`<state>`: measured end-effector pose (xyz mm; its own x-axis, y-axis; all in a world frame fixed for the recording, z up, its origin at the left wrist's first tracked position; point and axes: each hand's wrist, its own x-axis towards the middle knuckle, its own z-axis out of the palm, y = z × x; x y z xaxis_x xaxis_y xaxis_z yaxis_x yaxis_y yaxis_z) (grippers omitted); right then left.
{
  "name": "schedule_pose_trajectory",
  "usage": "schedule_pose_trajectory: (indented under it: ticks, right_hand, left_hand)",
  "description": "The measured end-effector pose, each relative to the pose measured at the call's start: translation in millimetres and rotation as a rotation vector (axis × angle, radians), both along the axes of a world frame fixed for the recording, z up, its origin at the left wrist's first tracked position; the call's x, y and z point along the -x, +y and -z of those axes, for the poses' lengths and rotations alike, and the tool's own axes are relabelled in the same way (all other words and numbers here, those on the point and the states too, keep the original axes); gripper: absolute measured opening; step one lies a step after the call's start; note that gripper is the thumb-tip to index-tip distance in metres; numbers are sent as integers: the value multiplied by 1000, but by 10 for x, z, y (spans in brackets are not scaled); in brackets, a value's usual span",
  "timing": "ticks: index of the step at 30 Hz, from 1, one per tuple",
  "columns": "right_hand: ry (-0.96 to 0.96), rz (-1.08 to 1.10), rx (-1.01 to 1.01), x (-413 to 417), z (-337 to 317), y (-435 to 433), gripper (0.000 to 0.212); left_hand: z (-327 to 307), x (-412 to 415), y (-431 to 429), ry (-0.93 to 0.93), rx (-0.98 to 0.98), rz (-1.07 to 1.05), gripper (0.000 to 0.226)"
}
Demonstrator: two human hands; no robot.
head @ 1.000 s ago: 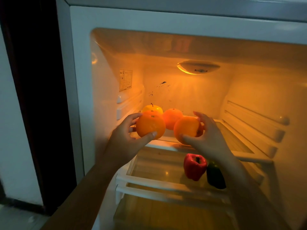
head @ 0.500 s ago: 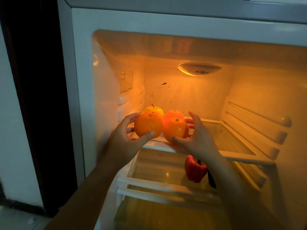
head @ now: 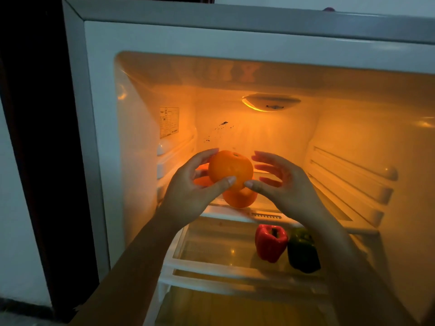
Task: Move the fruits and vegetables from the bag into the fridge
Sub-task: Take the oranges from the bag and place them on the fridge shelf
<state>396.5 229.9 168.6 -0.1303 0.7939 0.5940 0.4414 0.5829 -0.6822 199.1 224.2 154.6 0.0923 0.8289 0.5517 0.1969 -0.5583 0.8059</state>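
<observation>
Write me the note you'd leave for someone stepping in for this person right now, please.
Left hand grips an orange just above the upper shelf. Right hand is open beside it, holding nothing.
Done: another orange rests on that shelf; red pepper and green pepper sit on the shelf below.
To do: set the held orange down. The bag is out of view, so check it for more.
</observation>
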Motion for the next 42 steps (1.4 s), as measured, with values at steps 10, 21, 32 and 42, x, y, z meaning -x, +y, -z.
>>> schedule_pose_trajectory:
  ticks: [10,21,32,42]
  right_hand:
    - [135,8,25,-238,-6,56,70]
    - [88,405,119,-513,192,457,64]
    - [-116,420,128,-493,414,529,69]
    - [-246,481,152,-472,423,581,72]
  left_hand:
    - [-74,-133,184,76,-220,-141,39]
    - [289,6,645,145,-168,-375,51]
    - [442,92,785,186,-72,-358,58]
    - [427,75,760,113,-73,-341,51]
